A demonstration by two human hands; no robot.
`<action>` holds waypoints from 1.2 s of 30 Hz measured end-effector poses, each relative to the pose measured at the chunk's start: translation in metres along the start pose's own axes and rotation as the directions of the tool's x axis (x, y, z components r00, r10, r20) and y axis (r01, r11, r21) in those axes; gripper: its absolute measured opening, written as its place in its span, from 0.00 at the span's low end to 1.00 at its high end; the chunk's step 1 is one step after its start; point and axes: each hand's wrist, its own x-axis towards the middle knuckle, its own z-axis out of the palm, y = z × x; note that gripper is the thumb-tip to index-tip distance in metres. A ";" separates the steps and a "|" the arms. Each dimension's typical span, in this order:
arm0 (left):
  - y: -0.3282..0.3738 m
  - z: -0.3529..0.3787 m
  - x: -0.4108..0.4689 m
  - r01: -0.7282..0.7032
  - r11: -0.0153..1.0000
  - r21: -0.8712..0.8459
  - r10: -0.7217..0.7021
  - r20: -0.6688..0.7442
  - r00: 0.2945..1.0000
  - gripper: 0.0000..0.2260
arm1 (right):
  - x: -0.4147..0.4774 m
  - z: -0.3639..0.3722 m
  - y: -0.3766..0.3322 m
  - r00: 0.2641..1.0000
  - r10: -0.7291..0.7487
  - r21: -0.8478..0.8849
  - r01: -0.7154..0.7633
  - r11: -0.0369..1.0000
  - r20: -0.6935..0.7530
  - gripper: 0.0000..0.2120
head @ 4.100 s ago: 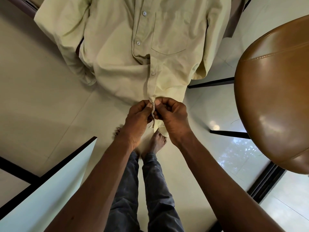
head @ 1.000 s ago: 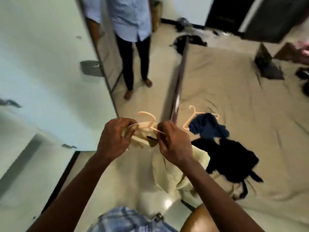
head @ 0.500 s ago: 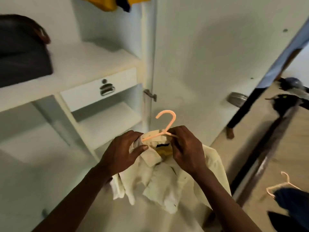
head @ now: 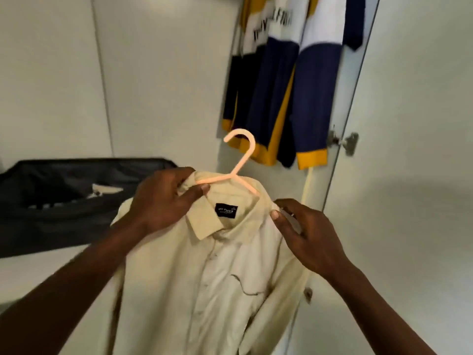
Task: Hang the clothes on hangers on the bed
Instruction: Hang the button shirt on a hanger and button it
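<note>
cream shirt (head: 212,272) is hung on pink hanger (head: 242,160) | collar and hanger gripped by curled left hand (head: 163,198) | shoulder pinched by right hand (head: 304,237) | striped jerseys (head: 286,85) hung above shirt, black bag (head: 64,190) left of it

Open room lies before the bare white back panel (head: 158,73), above the black bag (head: 64,190) and left of the hanging jerseys (head: 289,80). The jerseys' hems hang right behind the hook of the hanger (head: 240,167). The bag fills the shelf (head: 38,272) at left, the cream shirt (head: 217,290) blocks the lower middle, and the wardrobe door (head: 409,149) with its hinge (head: 344,142) closes the right.
</note>
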 end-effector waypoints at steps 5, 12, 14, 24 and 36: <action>-0.012 -0.036 0.140 0.020 0.993 -0.117 -0.027 -0.055 0.998 0.23 | 0.129 -0.049 0.021 0.998 -0.065 0.062 0.064 0.996 0.010 0.15; -0.004 -0.059 0.280 0.020 0.971 -0.239 -0.083 -0.257 0.963 0.20 | 0.268 -0.106 0.021 0.988 -0.123 -0.108 0.112 0.988 -0.098 0.12; -0.005 -0.060 0.318 0.027 0.967 -0.251 -0.109 -0.319 0.941 0.22 | 0.304 -0.118 0.018 0.984 -0.116 -0.120 0.100 0.988 -0.137 0.15; 0.014 -0.044 0.472 -0.073 0.992 -0.106 -0.027 -0.727 0.686 0.24 | 0.434 -0.189 -0.056 0.789 -0.385 -0.752 -0.143 0.643 -0.479 0.19; 0.118 0.033 0.555 -0.446 0.808 -0.384 0.206 -0.526 0.825 0.27 | 0.542 -0.233 -0.113 0.684 -0.401 -0.788 -0.461 0.408 -0.609 0.14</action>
